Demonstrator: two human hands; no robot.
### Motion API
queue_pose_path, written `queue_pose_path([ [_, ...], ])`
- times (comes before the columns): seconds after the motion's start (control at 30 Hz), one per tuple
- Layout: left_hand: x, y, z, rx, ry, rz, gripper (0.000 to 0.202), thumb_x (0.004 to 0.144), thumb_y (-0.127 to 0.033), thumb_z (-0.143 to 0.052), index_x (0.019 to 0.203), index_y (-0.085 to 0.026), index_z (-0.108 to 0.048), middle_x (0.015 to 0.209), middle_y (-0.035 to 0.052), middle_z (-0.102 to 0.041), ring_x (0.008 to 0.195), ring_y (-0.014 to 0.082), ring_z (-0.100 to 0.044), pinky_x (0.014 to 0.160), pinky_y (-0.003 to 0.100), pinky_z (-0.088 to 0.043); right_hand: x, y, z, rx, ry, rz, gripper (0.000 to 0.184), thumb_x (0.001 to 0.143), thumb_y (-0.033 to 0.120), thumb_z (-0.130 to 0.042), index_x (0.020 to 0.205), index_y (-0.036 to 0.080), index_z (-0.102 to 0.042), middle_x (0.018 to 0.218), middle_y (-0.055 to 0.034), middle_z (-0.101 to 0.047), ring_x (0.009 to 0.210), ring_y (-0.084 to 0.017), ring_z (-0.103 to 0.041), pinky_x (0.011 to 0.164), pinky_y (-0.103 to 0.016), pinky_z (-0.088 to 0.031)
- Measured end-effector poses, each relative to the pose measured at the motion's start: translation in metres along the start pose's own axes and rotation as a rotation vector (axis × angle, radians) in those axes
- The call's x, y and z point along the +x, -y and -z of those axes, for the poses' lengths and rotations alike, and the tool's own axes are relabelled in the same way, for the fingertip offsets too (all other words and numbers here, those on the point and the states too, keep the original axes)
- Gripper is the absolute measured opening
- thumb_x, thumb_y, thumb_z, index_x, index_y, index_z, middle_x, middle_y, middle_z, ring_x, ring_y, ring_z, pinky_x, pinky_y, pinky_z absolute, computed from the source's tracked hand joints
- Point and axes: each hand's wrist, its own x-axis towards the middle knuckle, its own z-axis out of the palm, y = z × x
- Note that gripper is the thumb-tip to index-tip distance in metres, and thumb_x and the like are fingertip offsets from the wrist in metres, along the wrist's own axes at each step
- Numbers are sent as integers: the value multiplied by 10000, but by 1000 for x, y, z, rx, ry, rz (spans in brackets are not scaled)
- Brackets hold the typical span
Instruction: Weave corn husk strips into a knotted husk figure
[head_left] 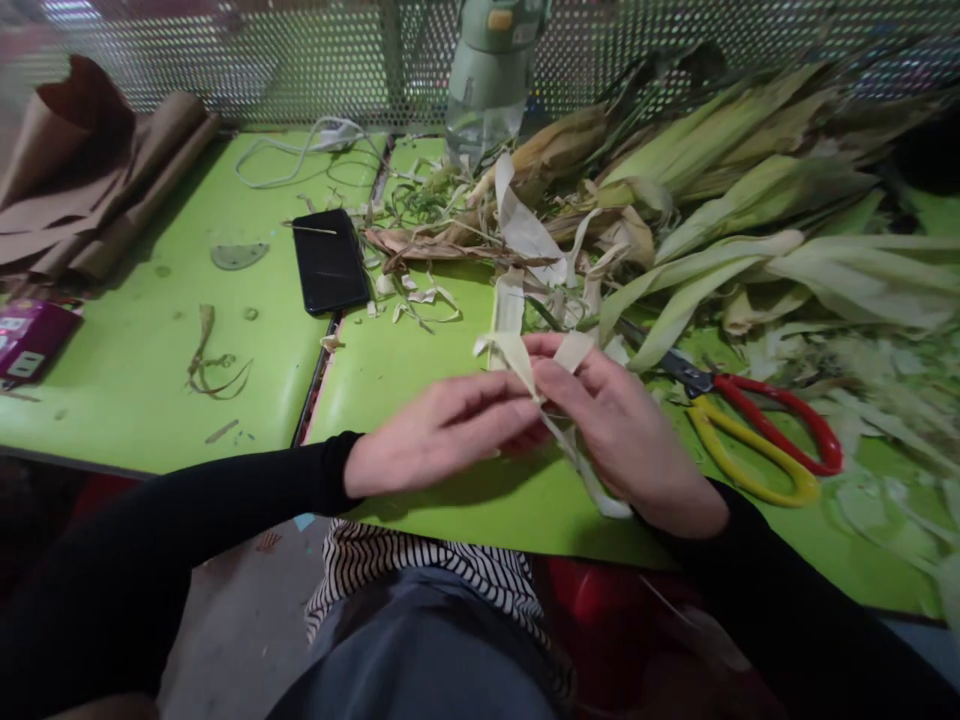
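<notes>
My left hand (457, 430) and my right hand (615, 430) meet over the front of the green table (420, 350). Between their fingertips is a pale corn husk strip (517, 358), pinched by both hands. Its narrow tail (589, 480) hangs down past my right palm. Part of the strip is hidden behind my fingers. To the right of my right hand lie scissors (705, 385) with one red and one yellow handle, their blades partly under husk. A heap of corn husks (720, 200) spreads behind and to the right of my hands.
A black phone (330, 262) lies left of the husk scraps, near a white cable (296, 160). Against the perforated partition (300, 65) stands a water bottle (491, 85). Brown paper (127, 180) and a purple box (34, 335) occupy the left side.
</notes>
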Motion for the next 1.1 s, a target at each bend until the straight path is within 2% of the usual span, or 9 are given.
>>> queue_pose_path([
  [0.07,3,-1,4,-193,-50,17,210,1001,-298,-476,973,-125,-591,902,54,-682,798,108,-651,797,253,-533,0,4,5,-131,-32,82,383,879,589,-602,1011,231,-634,841,-21,-676,688,-147,-598,621,-275,-510],
  [0.1,4,-1,6,-267,-71,28,185,997,-283,-486,955,-130,-581,870,47,-684,758,99,-651,776,248,-539,-1,6,7,-209,-23,121,387,884,604,-581,949,227,-638,818,-26,-675,678,-154,-590,612,-284,-498],
  [0.17,7,-1,9,-384,-116,45,129,975,-239,-530,905,-137,-567,788,17,-668,688,82,-638,721,228,-540,-2,9,10,-352,42,167,376,867,600,-606,841,227,-647,750,-22,-667,654,-161,-579,564,-285,-461],
  [0.27,10,1,13,-472,-143,51,113,929,-209,-605,859,-126,-574,749,-2,-646,677,73,-638,702,214,-538,-3,10,12,-456,87,186,287,862,523,-655,808,241,-676,744,-17,-691,680,-173,-614,530,-272,-440],
  [0.4,11,3,17,-383,-101,36,154,865,-203,-700,870,-109,-579,734,-2,-655,660,74,-640,662,206,-519,-5,7,11,-465,43,230,182,882,442,-659,877,263,-693,775,-2,-711,700,-167,-644,600,-274,-484],
  [0.53,12,6,18,-371,-72,62,165,883,-218,-683,900,-111,-559,761,11,-675,678,80,-652,660,217,-518,-6,7,10,-517,39,303,147,911,370,-629,867,255,-709,762,3,-718,689,-153,-638,667,-285,-493],
  [0.73,11,5,17,-337,-72,23,170,895,-238,-670,953,-119,-562,771,-6,-648,660,69,-628,637,208,-500,-6,10,13,-425,47,229,169,917,368,-600,872,240,-701,729,-1,-695,595,-144,-576,552,-279,-449],
  [0.97,13,9,18,-282,-86,-6,187,878,-249,-686,903,-125,-548,734,-11,-639,663,80,-631,635,214,-503,-5,10,11,-573,-39,352,100,911,335,-607,853,259,-635,802,-28,-679,710,-186,-596,665,-327,-488],
  [1.1,11,7,15,-283,-73,25,253,836,-285,-739,864,-116,-553,718,-9,-640,639,73,-615,622,210,-516,-5,7,9,-775,-78,463,135,928,310,-551,811,251,-583,787,-56,-645,748,-221,-596,691,-364,-472],
])
